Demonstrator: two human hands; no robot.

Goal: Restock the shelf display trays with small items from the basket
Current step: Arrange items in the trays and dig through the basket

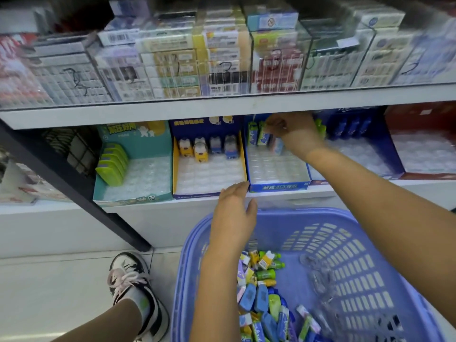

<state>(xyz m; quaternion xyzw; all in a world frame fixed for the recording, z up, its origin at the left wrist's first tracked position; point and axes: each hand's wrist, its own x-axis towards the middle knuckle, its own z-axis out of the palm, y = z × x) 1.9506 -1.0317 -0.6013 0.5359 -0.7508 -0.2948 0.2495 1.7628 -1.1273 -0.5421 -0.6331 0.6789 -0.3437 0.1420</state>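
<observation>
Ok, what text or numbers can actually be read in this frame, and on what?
"解压 开关橡皮": front lip of the blue display tray.
"3": handwritten on the clear case of red boxes.
"2": handwritten on the clear case left of it.
Teal tray header, barcodes, basket items, pack in the right hand's grip: too blurred.

Glossy slotted plastic basket (pixel 350 245)

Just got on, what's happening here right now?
A person is restocking a shelf. The right hand pinches a small pack at the back of the blue tray, beside a few others standing there. The left hand hangs open above the basket, which holds many more packs.
</observation>
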